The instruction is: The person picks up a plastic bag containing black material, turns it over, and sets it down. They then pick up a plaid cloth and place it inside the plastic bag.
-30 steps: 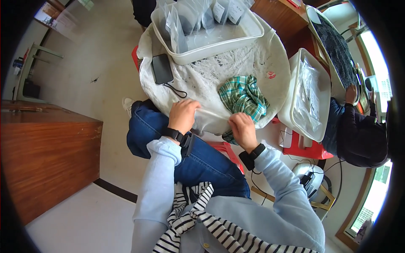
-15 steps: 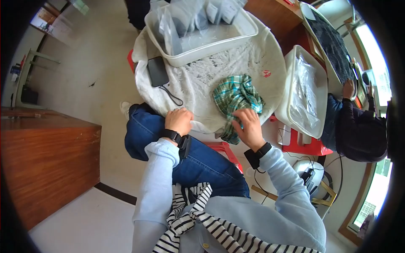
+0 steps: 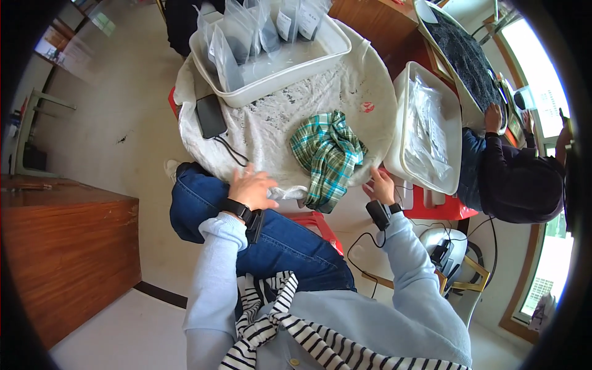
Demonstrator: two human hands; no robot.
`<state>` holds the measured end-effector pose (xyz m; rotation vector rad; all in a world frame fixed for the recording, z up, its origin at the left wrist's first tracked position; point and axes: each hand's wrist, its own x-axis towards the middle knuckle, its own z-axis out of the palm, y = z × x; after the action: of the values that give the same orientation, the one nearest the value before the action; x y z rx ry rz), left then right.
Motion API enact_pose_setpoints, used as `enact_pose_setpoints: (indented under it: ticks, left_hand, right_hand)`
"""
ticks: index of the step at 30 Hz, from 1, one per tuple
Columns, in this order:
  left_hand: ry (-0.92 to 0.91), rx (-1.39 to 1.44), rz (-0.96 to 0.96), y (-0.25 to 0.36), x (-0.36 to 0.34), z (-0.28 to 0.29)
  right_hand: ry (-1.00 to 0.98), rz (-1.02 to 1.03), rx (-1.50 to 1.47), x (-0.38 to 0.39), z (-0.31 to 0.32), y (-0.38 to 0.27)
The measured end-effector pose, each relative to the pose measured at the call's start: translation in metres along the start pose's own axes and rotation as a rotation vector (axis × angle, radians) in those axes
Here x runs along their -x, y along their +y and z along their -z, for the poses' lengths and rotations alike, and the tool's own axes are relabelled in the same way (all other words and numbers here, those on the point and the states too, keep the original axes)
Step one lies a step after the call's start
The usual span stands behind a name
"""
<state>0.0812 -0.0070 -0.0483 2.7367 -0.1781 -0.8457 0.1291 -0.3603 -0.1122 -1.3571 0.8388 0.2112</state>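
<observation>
A round surface covered with a stained whitish cloth [image 3: 271, 139] lies in front of me. On its right part rests a crumpled green plaid cloth [image 3: 327, 154], one end hanging over the near edge. My left hand [image 3: 251, 187] is at the near left edge, fingers spread, holding nothing. My right hand [image 3: 380, 187] is at the near right edge, beside the plaid cloth and apart from it. Its thumb and fingers are apart, with nothing seen between them. A black phone [image 3: 211, 116] with a wrist strap lies at the left.
A white tub [image 3: 287, 77] with several clear bags of dark material stands at the back. To the right, a second white tub [image 3: 453, 142] holds flat clear bags. Red stools [image 3: 431, 208] show below. A person in dark clothes [image 3: 521, 185] sits at the far right beside a tray of black material [image 3: 459, 52].
My right hand has left the plaid cloth and moved right to the edge. The plaid cloth lies more spread. My left hand's fingers have opened out. The whole view has shifted slightly.
</observation>
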Motion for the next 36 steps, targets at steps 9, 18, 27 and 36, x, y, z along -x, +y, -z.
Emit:
enact_pose_setpoints:
  ticks: [9,18,27,36]
  left_hand:
    - [-0.115,0.134,-0.098,-0.004,-0.009,-0.002]
    - [0.040,0.175,-0.140,-0.007,0.000,-0.010]
    - [-0.102,0.103,-0.069,0.002,0.000,0.002]
    - [-0.060,0.105,-0.084,-0.001,-0.004,0.000]
  right_hand:
    - [0.152,0.348,0.007,-0.026,0.059,0.027]
    - [0.145,0.141,-0.143,-0.015,0.051,0.024]
    - [-0.010,0.490,-0.331,-0.007,0.053,0.017]
    - [0.224,0.506,-0.020,-0.038,0.072,0.036]
